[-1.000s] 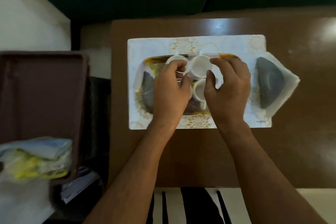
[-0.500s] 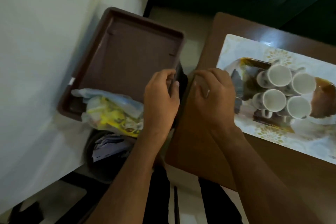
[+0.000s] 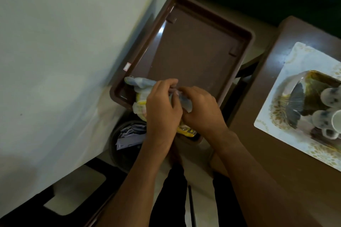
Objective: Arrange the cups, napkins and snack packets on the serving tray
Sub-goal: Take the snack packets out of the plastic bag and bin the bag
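Judging by the layout, cups (image 3: 330,110) are set on the tray (image 3: 287,86); packets (image 3: 142,96), pinched by both hands (image 3: 162,105) (image 3: 201,110), remain in the brown bin (image 3: 245,42).

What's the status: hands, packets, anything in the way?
Both hands, left hand and right hand, pinching the snack packets at the brown tray corner. Cups already on serving tray. Nothing blocking.
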Motion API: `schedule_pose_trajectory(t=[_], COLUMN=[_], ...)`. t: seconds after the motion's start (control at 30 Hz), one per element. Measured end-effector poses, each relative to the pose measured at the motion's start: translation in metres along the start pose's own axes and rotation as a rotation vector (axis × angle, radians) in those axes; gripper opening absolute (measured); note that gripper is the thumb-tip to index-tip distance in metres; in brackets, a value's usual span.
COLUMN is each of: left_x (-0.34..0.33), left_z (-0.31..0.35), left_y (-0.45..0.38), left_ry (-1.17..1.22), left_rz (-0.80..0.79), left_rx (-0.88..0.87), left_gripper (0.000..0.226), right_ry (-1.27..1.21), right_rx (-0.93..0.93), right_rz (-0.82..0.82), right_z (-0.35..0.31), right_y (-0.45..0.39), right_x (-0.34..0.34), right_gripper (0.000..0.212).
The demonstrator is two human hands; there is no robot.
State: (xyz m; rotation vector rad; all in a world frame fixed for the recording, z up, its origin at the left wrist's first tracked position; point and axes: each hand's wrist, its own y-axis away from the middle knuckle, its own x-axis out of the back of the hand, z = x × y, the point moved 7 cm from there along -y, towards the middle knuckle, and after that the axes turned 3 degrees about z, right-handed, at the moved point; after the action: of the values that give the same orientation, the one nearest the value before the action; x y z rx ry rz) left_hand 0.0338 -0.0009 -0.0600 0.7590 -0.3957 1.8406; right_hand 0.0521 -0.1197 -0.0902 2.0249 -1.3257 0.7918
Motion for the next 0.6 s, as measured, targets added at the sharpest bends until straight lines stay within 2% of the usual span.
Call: schedule_pose_trajectory(t=[0.13, 0.3, 0.43, 0.5, 0.57, 0.6], left_x=[0.010, 0.018, 0.020, 0.018, 0.016, 0.015], left_z=[-0.004, -0.018, -0.024, -0.025, -0.024, -0.025], left_y=[-0.001, -0.001, 0.000, -0.002, -0.003, -0.004], left_ry=[0.010, 0.031, -0.005, -0.042, -0.100, -0.133], left_rz=[0.074, 0.150, 0.165, 0.169, 0.170, 0.167], left_rx=[-0.003, 0.072, 0.125, 0.140, 0.157, 0.168], left_gripper=[0.031, 0.027, 0.038, 0.045, 0.054, 0.060], right_ry=[0.042, -0.205, -0.440, -0.401, -0.218, -0.110], right_rx=[-0.075, -0.328, -0.574, -0.575, -0.469, -0.413], right_rz=[0.031, 0.159, 0.274, 0.314, 0.300, 0.275], right_z=[0.004, 0.027, 0.050, 0.051, 0.041, 0.036], right_y=[-0.013, -0.028, -0.026, -0.025, -0.028, -0.029], right_x=[-0.002, 0.014, 0.020, 0.021, 0.022, 0.022], right_gripper=[0.022, 0.030, 0.036, 0.035, 0.031, 0.039])
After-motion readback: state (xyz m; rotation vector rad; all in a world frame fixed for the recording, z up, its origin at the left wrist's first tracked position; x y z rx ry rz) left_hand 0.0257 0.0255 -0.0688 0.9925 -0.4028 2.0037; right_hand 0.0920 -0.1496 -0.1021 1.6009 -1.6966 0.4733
